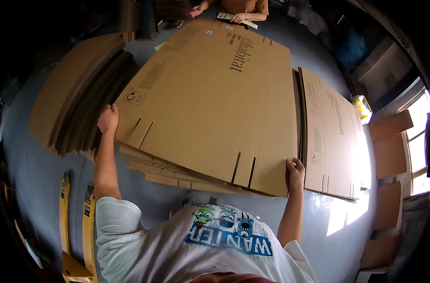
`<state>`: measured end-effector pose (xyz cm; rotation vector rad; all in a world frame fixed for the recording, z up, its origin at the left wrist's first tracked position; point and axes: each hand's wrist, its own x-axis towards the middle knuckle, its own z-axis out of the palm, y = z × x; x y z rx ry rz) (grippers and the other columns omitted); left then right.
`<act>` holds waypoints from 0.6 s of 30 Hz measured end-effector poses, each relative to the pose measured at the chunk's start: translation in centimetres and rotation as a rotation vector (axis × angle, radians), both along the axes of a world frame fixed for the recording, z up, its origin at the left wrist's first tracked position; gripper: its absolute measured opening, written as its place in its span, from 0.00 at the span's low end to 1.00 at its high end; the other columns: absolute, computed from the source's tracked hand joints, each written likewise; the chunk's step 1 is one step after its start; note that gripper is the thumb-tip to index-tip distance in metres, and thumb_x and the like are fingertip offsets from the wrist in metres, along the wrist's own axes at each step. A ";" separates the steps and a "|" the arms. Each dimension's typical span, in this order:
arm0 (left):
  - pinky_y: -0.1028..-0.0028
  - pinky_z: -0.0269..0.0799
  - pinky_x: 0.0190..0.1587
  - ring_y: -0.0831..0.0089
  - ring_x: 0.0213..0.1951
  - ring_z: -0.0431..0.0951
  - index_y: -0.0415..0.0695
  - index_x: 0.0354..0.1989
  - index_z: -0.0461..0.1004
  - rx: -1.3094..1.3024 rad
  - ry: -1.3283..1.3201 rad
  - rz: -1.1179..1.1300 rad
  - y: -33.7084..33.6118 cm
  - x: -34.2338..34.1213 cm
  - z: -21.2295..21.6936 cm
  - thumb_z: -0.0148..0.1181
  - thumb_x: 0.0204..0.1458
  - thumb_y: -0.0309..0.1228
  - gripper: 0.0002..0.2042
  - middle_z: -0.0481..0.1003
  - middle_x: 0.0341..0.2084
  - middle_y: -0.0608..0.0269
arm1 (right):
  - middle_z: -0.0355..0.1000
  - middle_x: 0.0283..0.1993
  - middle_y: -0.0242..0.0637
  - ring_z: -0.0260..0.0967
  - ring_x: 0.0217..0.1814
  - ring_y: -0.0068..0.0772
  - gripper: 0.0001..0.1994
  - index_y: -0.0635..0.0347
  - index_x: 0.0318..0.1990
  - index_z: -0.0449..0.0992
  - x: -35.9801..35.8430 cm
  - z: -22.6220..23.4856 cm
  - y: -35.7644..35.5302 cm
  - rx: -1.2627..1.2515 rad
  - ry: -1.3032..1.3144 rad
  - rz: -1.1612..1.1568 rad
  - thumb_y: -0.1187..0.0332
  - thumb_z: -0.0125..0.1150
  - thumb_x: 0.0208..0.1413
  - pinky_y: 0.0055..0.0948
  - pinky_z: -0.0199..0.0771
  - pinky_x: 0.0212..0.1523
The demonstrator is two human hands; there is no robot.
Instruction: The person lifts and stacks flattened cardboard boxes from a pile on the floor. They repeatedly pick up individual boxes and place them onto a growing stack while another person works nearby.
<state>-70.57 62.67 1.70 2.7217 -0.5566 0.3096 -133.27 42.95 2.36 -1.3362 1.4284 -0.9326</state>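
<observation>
Both hands grip one large flattened cardboard sheet (210, 104). The left hand (108, 118) is closed over its near left corner, and the right hand (295, 172) is curled around its near right corner. The sheet lies atop a cardboard stack (167, 172) between the hands. Beyond the right hand lies another flat pile (335, 137); outside the left hand, a third pile (78, 94) on the grey floor (36, 174).

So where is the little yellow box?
In the head view, the yellow box sits on the grey floor at the person's right, just past the far end of the right cardboard stack, toward the bright window.
</observation>
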 end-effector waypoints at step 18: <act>0.52 0.70 0.41 0.48 0.43 0.74 0.43 0.43 0.68 0.239 0.008 -0.148 -0.9 1.7 0.7 0.37 0.60 0.48 0.21 0.74 0.40 0.48 | 0.73 0.22 0.39 0.73 0.19 0.31 0.29 0.47 0.64 0.56 -2.2 12.9 -14.3 -0.225 0.871 0.065 0.62 0.54 0.54 0.29 0.75 0.26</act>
